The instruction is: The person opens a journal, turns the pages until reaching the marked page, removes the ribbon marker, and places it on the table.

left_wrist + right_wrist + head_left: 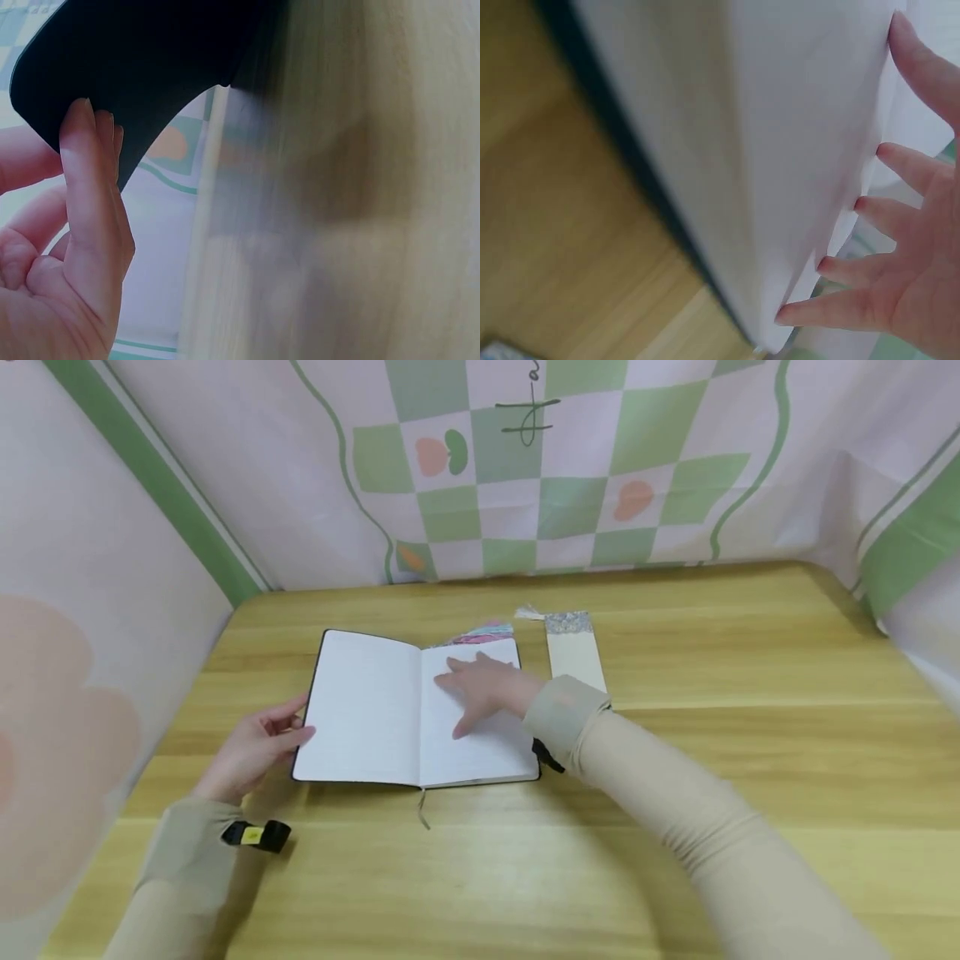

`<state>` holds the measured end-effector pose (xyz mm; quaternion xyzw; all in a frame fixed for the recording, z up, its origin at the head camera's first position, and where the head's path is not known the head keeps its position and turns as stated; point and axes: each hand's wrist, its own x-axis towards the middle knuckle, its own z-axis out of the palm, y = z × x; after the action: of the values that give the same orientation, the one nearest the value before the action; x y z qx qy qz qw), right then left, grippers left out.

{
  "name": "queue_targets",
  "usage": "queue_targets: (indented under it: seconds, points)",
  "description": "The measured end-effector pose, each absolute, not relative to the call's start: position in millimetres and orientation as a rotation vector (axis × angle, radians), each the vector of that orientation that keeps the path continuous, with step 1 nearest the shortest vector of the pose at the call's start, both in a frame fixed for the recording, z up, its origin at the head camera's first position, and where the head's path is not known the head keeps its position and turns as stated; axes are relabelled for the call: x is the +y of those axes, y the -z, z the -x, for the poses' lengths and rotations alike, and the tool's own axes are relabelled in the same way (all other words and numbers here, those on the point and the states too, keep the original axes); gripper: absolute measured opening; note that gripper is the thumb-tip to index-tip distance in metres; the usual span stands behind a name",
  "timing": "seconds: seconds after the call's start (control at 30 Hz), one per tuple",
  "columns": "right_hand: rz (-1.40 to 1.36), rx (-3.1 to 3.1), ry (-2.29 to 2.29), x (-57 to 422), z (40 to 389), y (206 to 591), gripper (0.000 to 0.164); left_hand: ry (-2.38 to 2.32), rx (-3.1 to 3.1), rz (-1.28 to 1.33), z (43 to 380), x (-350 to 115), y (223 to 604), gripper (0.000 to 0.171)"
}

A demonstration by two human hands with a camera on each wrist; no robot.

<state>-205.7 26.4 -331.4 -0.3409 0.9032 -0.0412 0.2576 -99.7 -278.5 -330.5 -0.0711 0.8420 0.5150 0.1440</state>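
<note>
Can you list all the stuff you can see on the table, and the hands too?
notebook: one, white pages with a black cover, lying open in the middle of the table
ribbon marker: one, grey-green, hanging out below the notebook's spine
bookmark: one, cream with a patterned top and a pale tassel, right of the notebook
colourful strips: a few, pink and teal, behind the notebook's top edge
table: one, light wood
backdrop cloth: pink with green checks, around the table
left hand: holds the notebook's left cover edge
right hand: fingers spread flat on the right page
</note>
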Motion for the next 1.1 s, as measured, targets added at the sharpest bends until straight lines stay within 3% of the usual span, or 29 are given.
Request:
queue_targets:
  seconds: [0.47, 1.1]
  points:
    - [0.884, 2.543, 0.126, 57, 246, 338, 0.100, -1.508, 2.417, 0.213, 99, -278, 330, 0.063]
    - [0.677, 2.700, 0.099, 59, 246, 338, 0.091, -1.459, 2.452, 0.227, 99, -274, 327, 0.063]
